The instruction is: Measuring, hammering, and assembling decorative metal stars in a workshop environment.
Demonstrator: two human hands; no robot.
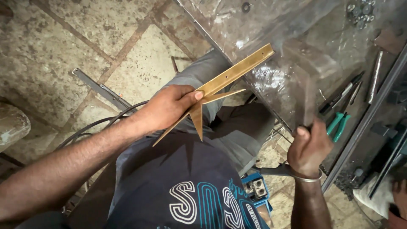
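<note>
The left hand (pixel 167 108) holds a brass-coloured angle strip (pixel 231 75), fingers wrapped together around it and the thumb pressed flat on its upper face. The strip runs from beside the person's lap up to the near edge of the workbench (pixel 237 46), its far end lying over that edge. It is an L-section, flat-faced, with a dull golden sheen and at least one small hole near the far end. Two thinner pointed offcuts (pixel 199 121) of the same metal fan out below the thumb, one pointing down and one to the right; whether they are attached to the strip or loose in the grip I cannot tell.

The right hand (pixel 309 148) is closed in a fist at the bench's near edge, fingers curled tight around a dark handle; the tool itself is mostly hidden, so its kind is unclear. A metal bangle sits on that wrist.

Progress, as a judgement: the strip looks already cut to shape, with pointed ends, and is being held to the bench; no fixing or joining is visible yet.

The bench top is covered in clear wrinkled plastic sheet, glossy with glare. Pliers with green grips (pixel 339 125) lie toward its right edge, beside a screwdriver-like tool (pixel 339 95) and a grey metal rod (pixel 375 76). Small nuts or washers (pixel 360 15) sit at the far right corner. The floor is worn, mottled stone tile, with a flat steel bar (pixel 99 89) and black cables (pixel 95 125) on it.
</note>
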